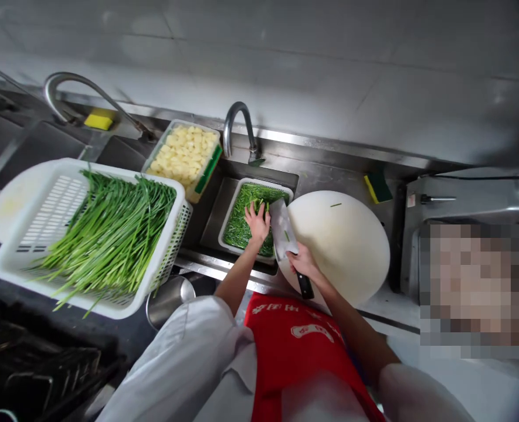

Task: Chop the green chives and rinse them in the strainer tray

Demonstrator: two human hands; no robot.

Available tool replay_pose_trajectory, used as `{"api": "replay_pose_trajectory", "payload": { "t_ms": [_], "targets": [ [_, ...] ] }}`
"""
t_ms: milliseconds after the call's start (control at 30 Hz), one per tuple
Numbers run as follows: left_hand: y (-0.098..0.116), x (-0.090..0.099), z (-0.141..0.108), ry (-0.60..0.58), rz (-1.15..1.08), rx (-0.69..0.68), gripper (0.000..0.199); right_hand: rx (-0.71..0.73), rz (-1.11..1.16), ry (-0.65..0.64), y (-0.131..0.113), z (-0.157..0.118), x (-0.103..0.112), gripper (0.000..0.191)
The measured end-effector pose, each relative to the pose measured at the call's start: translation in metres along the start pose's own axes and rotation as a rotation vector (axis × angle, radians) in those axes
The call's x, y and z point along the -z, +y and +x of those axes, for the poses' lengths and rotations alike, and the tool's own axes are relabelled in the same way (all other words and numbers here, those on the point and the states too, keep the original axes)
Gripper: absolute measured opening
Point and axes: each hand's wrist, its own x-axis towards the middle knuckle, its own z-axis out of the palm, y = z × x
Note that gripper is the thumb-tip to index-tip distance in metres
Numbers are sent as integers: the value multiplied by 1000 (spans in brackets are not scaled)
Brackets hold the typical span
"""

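Observation:
My left hand (258,224) reaches over a white basket (222,234) of chopped greens (238,225) in the sink. Its fingers are spread, with some cut pieces at the fingertips. In my right hand (303,262) is a cleaver (284,231) with a black handle. The blade stands between the basket and the round white cutting board (342,246), with a bit of green stuck on it. One short green piece (336,205) lies on the board. Long uncut green stalks (114,234) fill a large white basket (105,308) at the left.
Behind the sink stands a faucet (240,108). A tub of peeled cloves (186,153) sits left of it. Sponges (99,119) (377,187) rest near the wall. A metal pot (170,302) is below the large basket. A blurred-out area covers the right.

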Motion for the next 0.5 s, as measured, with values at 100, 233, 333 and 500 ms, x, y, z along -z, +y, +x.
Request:
{"api": "replay_pose_trajectory", "payload": {
  "t_ms": [100,233,333,500],
  "targets": [
    [-16,5,25,-52,-42,88,44,-34,-65,74,0,-12,15,28],
    [14,25,10,7,-167,-91,54,-31,-91,118,-8,-15,20,25],
    [48,39,-21,-176,-151,-432,61,-11,-33,79,-23,-7,5,22],
    [28,41,-13,-329,-38,-273,56,-4,16,10,-38,-20,7,22]
  ]
}}
